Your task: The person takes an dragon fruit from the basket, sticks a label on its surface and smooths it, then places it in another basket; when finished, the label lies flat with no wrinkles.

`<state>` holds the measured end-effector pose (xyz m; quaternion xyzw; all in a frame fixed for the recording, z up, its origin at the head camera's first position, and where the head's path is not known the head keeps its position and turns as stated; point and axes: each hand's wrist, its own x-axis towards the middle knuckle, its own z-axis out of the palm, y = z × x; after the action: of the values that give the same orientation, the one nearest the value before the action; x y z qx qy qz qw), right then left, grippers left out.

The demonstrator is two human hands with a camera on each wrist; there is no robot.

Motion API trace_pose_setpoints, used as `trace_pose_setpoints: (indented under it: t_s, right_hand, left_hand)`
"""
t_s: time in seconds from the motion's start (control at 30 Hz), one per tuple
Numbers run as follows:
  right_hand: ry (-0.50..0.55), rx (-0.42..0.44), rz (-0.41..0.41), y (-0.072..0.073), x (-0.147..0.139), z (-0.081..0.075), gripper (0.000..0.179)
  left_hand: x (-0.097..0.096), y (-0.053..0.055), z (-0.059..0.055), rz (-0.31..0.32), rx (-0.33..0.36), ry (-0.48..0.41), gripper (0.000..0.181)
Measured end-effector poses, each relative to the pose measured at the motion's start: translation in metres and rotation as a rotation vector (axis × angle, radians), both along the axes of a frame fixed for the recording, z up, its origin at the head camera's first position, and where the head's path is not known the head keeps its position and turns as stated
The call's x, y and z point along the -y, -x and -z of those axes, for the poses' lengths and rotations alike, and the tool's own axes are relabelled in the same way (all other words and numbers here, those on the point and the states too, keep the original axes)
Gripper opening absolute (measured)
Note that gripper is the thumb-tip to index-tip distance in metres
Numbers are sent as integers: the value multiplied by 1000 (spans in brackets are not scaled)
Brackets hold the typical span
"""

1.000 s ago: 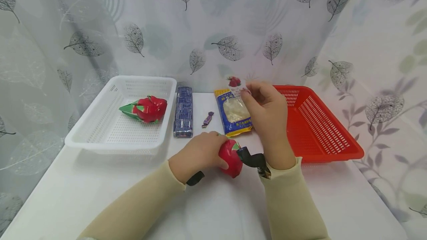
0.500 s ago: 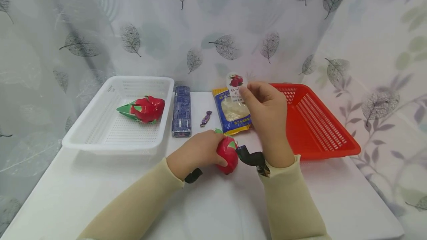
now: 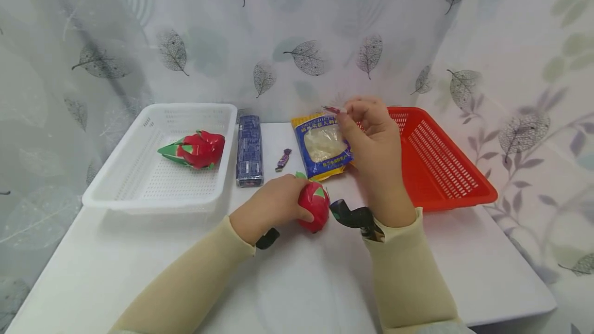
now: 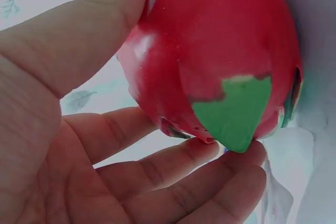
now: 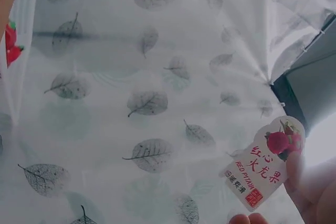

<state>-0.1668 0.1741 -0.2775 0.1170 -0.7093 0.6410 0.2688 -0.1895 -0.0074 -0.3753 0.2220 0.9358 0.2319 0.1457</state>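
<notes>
Pale leaf-print curtain [image 3: 320,19] behind, smooth white bench [image 3: 116,251] below, white plastic basket [image 3: 148,202] off left, red plastic basket [image 3: 417,174] off right. Key bit for us: the glossy, oval red dragon fruit [image 3: 314,207] with green scales sits right at the left hand [image 3: 274,202], easily the nearer one, its long axis seemingly running away, green end far and slightly left. That hand grips it; we can't tell whether it's touching down. Right hand [image 3: 373,153], farther out, pinches a small white printed tag [image 5: 262,171], clear of the fruit.
</notes>
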Motion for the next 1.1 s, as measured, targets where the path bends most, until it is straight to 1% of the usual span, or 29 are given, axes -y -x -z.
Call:
trace_pose_setpoints:
  t_s: [0.07,0.13,0.2,0.27,0.37,0.4,0.47,0.6,0.73,0.83,1.1]
  right_hand:
    - [-14,73,1,-3,-3,-1,12]
    - [-46,166,-1,-5,-7,1,17]
    - [-115,283,-9,-4,-11,6,22]
    - [-203,398,-40,-1,-15,15,25]
    - [-329,524,-97,7,-17,34,25]
    - [-352,559,-109,9,-18,41,25]
    - [-358,615,-129,13,-18,55,25]
    - [-363,676,-134,18,-18,80,26]
    - [-400,710,-157,20,-17,94,25]
    - [-425,725,-182,19,-15,100,26]
    - [-495,747,-174,18,-11,107,28]
  left_hand:
    - [1,2,1,-13,-4,-5,72]
    - [2,4,1,-28,-7,-12,73]
    - [2,8,2,-38,-15,-14,74]
    - [3,10,2,-43,-16,-15,74]
    - [4,13,3,-45,-18,-21,74]
    - [4,14,4,-48,-17,-23,74]
    - [5,14,4,-51,-17,-30,73]
    - [6,15,5,-53,-24,-20,73]
    - [7,16,6,-18,-60,32,76]
    - [8,17,7,4,-71,46,79]
    - [13,21,8,4,-66,-24,86]
